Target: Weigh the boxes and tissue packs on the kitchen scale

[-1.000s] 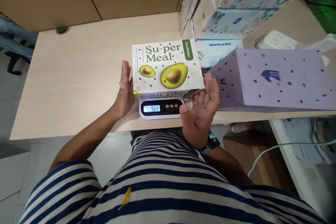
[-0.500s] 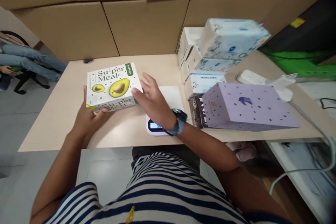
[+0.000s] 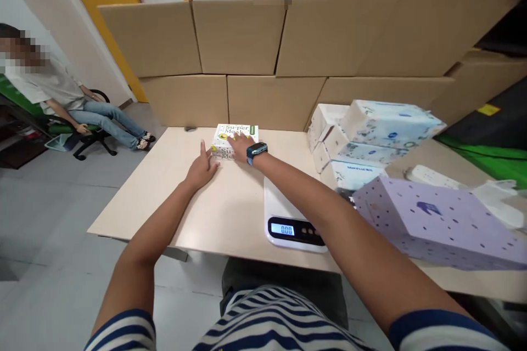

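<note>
A white avocado-print "Su-per Meal" box [image 3: 234, 132] lies flat at the far side of the pale wooden table [image 3: 173, 192], near the cardboard wall. My right hand [image 3: 240, 146] rests on its near top edge, fingers stretched out. My left hand [image 3: 201, 167] lies flat on the table just left of the box's near corner, fingers extended and touching or almost touching it. A white digital scale [image 3: 288, 219] stands bare at the table's front, its display reading 0.00, partly crossed by my right forearm.
A lilac dotted box [image 3: 436, 222] lies at the front right. White and blue-patterned tissue packs [image 3: 370, 137] are stacked behind it, with a power strip [image 3: 432, 175] further right. Cardboard boxes [image 3: 255, 60] wall the back. A person sits on a chair [image 3: 88, 142] at the left; another stands behind the boxes.
The avocado box has gone from the scale to the table's left, then to the far edge. Both arms have stretched forward with it. The scale display has dropped to 0.00.
</note>
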Action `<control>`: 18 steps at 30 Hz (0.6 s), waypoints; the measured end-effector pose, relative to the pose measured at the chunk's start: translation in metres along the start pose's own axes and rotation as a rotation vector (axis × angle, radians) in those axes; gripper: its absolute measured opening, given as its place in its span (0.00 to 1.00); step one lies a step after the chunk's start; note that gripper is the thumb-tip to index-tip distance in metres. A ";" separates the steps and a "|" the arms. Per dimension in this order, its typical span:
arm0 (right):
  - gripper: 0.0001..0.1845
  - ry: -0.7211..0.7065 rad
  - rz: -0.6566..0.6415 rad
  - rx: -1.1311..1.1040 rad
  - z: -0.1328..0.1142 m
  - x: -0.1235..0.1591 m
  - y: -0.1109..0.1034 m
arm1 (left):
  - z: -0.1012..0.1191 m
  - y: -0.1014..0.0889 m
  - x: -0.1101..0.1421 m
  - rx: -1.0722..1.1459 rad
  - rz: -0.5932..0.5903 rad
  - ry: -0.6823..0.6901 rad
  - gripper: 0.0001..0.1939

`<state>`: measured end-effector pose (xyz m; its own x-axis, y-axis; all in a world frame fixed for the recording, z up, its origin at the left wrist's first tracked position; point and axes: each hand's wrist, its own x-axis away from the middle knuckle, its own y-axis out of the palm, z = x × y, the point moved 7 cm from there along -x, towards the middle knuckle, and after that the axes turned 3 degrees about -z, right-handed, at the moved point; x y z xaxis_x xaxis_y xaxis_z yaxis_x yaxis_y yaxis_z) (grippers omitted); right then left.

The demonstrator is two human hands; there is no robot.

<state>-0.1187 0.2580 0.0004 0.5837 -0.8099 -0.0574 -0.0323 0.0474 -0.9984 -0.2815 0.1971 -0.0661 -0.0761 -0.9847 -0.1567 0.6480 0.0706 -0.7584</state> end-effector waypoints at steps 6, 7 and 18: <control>0.26 -0.031 -0.027 0.056 0.025 -0.044 0.010 | -0.016 0.002 0.011 -0.025 -0.026 -0.042 0.60; 0.26 -0.033 -0.031 0.052 0.026 -0.047 0.011 | -0.017 0.002 0.011 -0.029 -0.031 -0.042 0.60; 0.26 0.029 -0.046 -0.223 0.020 -0.050 -0.007 | -0.018 -0.004 0.008 -0.081 -0.019 -0.021 0.52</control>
<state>-0.1309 0.3098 0.0102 0.5652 -0.8249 -0.0090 -0.1872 -0.1176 -0.9753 -0.2984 0.1919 -0.0757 -0.0710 -0.9891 -0.1293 0.5834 0.0640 -0.8096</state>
